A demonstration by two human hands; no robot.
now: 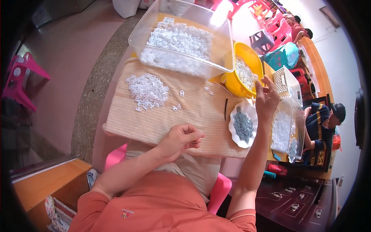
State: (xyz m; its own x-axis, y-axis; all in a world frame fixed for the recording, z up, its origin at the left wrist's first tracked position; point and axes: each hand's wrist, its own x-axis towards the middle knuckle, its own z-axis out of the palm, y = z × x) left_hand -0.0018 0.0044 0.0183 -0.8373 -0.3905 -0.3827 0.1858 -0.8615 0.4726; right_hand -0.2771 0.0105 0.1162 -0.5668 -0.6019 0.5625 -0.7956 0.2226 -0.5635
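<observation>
Head view: left hand (181, 140) over the near edge of the desk, which is covered with a peach ribbed cloth (154, 121), fingers curled and thumb against forefinger; cannot tell whether a small piece is pinched there. Right hand (267, 97) raised beside the round yellow plastic basin (228, 83) of white pieces, fingers loosely parted. Loose pile of small white two-holed plastic pieces (147, 91) lies at left on the cloth; white scalloped dish (242, 145) of grey-blue small parts (243, 125) sits at right, near the right forearm.
</observation>
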